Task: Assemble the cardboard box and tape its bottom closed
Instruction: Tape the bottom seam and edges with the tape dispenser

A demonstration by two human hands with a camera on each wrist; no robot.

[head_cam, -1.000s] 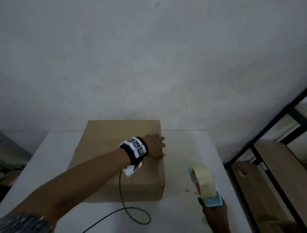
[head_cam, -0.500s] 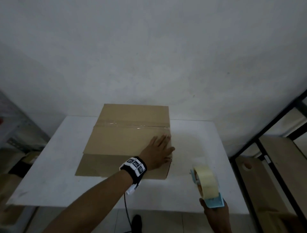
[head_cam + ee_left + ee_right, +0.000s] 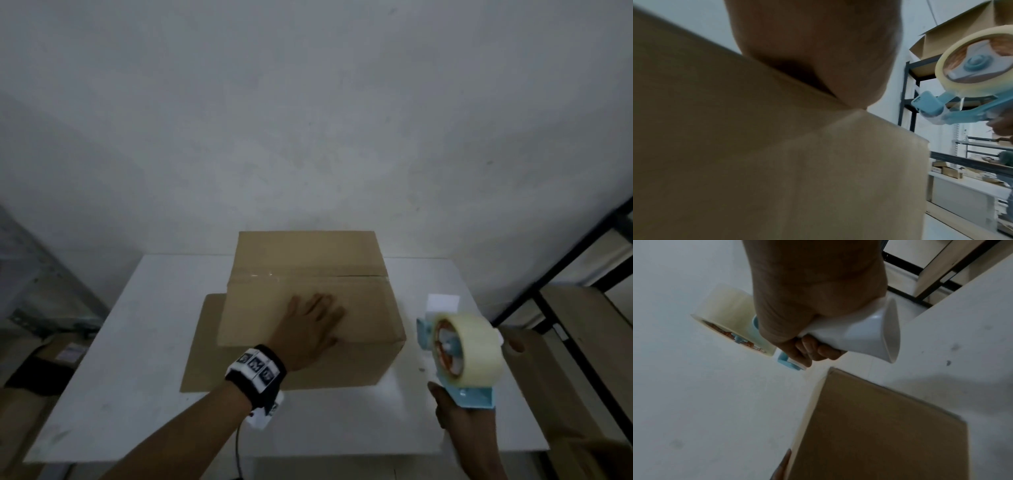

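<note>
A brown cardboard box [image 3: 308,253] stands on the white table [image 3: 137,377] with its upper flaps closed and a strip of clear tape [image 3: 267,274] along the seam. My left hand [image 3: 313,329] lies flat on the near half of the box top, fingers straight and spread. Its palm [image 3: 818,48] presses on the cardboard [image 3: 777,162]. My right hand [image 3: 460,421] grips the handle of a blue tape dispenser [image 3: 462,353], held above the table just right of the box. In the right wrist view the fingers [image 3: 813,352] curl round its white handle, with the tape roll [image 3: 729,313] beyond.
A lower flap [image 3: 205,342] of the box lies spread on the table at the left. A black metal shelf rack [image 3: 565,274] stands close on the right. Cardboard pieces [image 3: 20,411] lie on the floor at the left. A cable [image 3: 238,455] hangs from my left wrist.
My left hand has slid from the box top's right edge toward its middle. My right hand has lifted the tape dispenser higher, beside the box. The head view has shifted.
</note>
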